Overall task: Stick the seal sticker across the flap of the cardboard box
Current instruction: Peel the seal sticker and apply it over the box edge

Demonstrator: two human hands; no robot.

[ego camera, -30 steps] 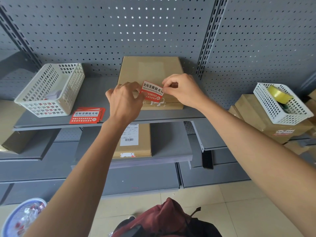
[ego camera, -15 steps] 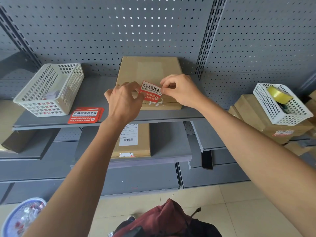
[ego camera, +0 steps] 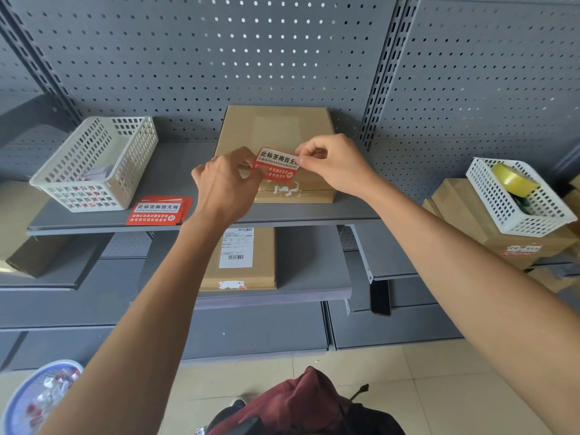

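Both hands [ego camera: 226, 183] [ego camera: 335, 167] pinching seal sticker [ego camera: 276, 164] above cardboard box [ego camera: 273, 127].

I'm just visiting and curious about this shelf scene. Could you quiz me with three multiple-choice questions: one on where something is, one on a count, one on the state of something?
1. Where is the stack of spare red stickers?
A. in a basket
B. on the shelf, left of the cardboard box
C. on the floor

2. How many white baskets are in view?
A. one
B. two
C. four

3. What is the state of the seal sticker?
A. pinched between both hands over the box
B. pressed flat on the flap
C. lying in a basket

Answers:
1 B, it lies on the grey shelf.
2 B, one at left, one at right.
3 A, the left hand and right hand pinch its ends.
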